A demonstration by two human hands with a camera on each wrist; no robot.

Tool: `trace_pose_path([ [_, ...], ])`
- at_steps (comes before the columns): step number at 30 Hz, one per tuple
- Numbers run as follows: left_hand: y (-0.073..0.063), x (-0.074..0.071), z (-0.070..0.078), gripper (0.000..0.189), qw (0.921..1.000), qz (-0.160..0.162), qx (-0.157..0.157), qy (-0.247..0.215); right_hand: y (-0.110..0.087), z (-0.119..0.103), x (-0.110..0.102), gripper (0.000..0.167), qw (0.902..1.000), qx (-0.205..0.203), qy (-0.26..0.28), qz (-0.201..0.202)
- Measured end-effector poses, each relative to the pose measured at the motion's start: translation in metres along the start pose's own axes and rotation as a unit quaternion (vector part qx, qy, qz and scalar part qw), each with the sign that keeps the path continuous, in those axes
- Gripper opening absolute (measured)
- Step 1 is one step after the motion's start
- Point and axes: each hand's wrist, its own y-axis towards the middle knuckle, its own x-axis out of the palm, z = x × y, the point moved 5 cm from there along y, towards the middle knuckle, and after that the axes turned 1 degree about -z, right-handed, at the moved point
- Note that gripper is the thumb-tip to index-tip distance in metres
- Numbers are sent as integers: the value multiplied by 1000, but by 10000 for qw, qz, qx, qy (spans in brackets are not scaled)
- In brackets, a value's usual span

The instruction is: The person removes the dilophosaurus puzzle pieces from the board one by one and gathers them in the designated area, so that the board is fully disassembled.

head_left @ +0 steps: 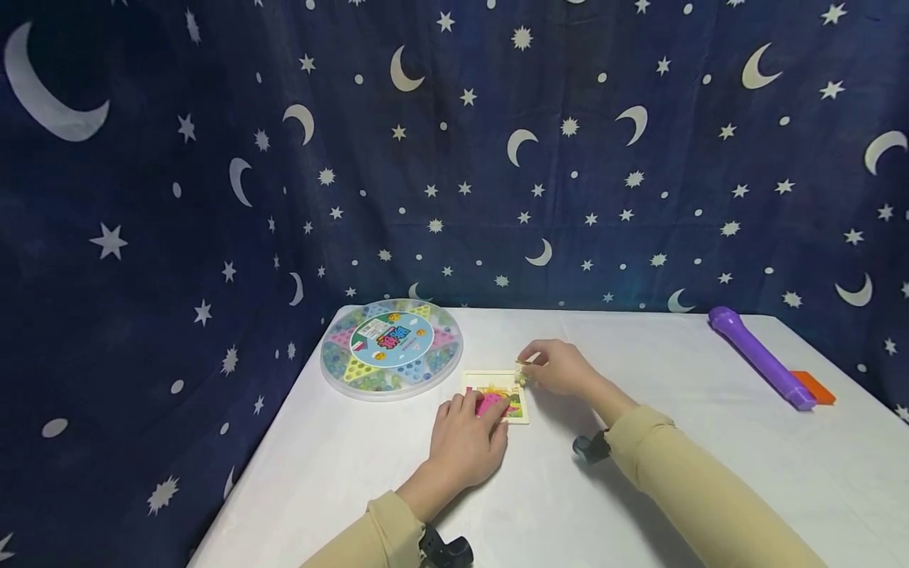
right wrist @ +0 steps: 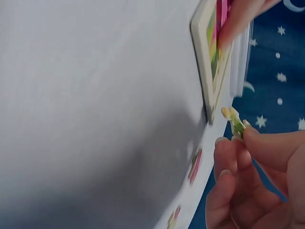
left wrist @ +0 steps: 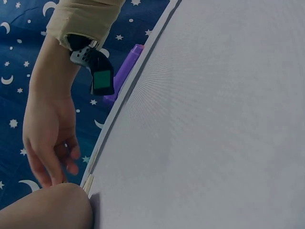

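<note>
A small jigsaw puzzle in a cream frame (head_left: 526, 410), with a pink and yellow picture, lies on the white table. Across its near left part rests my left hand (head_left: 465, 446), fingers extended over the picture. In the left wrist view only part of that hand (left wrist: 47, 207) shows, at the lower left. My right hand (head_left: 561, 368) is at the frame's far right corner and pinches a small green and yellow puzzle piece (right wrist: 237, 125) between thumb and fingers. The right wrist view shows the piece held just off the frame's corner.
Two loose puzzle pieces, one pinkish (right wrist: 195, 166) and one lower down (right wrist: 173, 217), lie on the table near my right hand. A round marble game box (head_left: 390, 386) stands at the back left. A purple microphone-shaped tube (head_left: 760, 359) and an orange block (head_left: 817, 387) lie at the right.
</note>
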Motion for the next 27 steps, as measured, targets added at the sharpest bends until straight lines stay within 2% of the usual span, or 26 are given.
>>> trace_pose_path([
  [8, -1, -2, 0, 31, 9996, 215, -16, -174, -8, 30, -22, 19, 9990, 442, 33, 88],
  [15, -1, -3, 1, 24, 9992, 300, -20, -280, -15, 61, -39, 20, 9978, 623, 38, 223],
  [22, -3, -9, 2, 16, 9964, 696, 276, -391, -24, 80, -54, 21, 9964, 785, -115, 297],
  [27, -5, -10, 3, 15, 9949, 829, 409, -401, -29, 91, -58, 21, 9953, 850, -260, 391],
])
